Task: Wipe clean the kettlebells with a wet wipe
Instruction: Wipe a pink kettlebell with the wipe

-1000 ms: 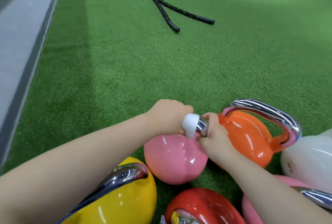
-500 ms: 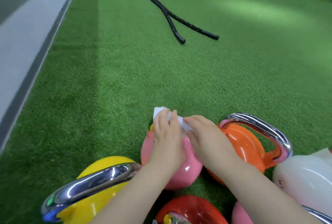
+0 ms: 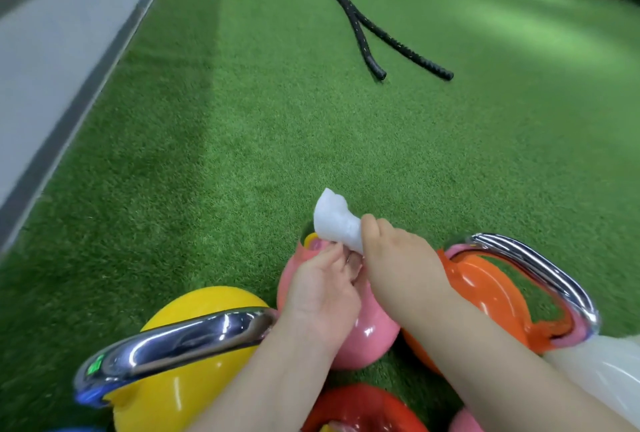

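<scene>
A pink kettlebell (image 3: 363, 338) stands on the green turf, mostly hidden under my two hands. My right hand (image 3: 401, 258) pinches a crumpled white wet wipe (image 3: 334, 220) that sticks up above the kettlebell's top. My left hand (image 3: 322, 293) curls its fingers at the wipe's lower end, over the pink kettlebell's handle, which is hidden. A yellow kettlebell (image 3: 180, 386) with a chrome handle sits at the lower left. An orange kettlebell (image 3: 491, 296) with a chrome handle stands to the right.
A red kettlebell (image 3: 360, 407) lies at the bottom edge, a white one (image 3: 602, 372) at the lower right. Two black battle rope ends (image 3: 370, 36) lie on the turf (image 3: 242, 154) farther off. A grey strip of floor (image 3: 45, 61) runs along the left.
The wipe has come up off the pink kettlebell and now stands above it in my right hand's pinch. My left hand slid back toward me. The view shifted downward.
</scene>
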{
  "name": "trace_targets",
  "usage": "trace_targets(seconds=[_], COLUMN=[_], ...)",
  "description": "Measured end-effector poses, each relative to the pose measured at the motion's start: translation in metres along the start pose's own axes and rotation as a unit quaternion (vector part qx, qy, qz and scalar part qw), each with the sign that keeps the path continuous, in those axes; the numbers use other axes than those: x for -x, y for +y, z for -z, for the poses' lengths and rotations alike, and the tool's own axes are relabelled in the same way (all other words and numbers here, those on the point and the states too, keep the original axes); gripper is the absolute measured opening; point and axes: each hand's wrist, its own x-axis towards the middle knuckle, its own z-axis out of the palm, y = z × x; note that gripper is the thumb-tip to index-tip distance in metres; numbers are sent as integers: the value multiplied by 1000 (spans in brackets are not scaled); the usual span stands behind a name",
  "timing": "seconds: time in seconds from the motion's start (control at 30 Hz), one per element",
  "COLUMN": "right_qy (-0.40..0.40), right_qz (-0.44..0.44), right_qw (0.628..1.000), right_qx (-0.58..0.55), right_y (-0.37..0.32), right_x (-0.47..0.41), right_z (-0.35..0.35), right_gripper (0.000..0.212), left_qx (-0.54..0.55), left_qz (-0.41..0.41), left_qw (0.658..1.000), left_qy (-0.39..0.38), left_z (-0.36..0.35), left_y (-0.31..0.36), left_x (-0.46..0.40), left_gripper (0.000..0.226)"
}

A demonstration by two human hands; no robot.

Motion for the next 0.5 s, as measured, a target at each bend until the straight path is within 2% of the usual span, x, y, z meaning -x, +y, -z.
trace_targets(seconds=[0.1,0.23,0.33,0.4,0.47,0.5], right_qy=[-30,-162,-207,-260,-331,-356], right_qz=[20,56,88,107,136,155], right_qw=[999,985,971,952,918,902], right_qx=[41,29,76,123,170,187], right_y=[-16,-29,-38,-47,-58,-63], right_x=[-13,-40,-56,-68,-80,-85], right_z=[7,8,9,4,-1,-5], right_gripper=[46,41,40,38,36,37], left_qx=[-6,-10,-11,-15,-42,-85], left_qz=[-33,-62,-59,-73,-124,-154], left_qw=[997,983,971,967,965,961], left_qy=[63,175,231,243,229,216], left_z=[6,13,9,1,-9,-11], left_y=[5,17,21,23,32,41], left_x=[-1,9,17,22,29,31], left_gripper=[24,23,20,20,15,24])
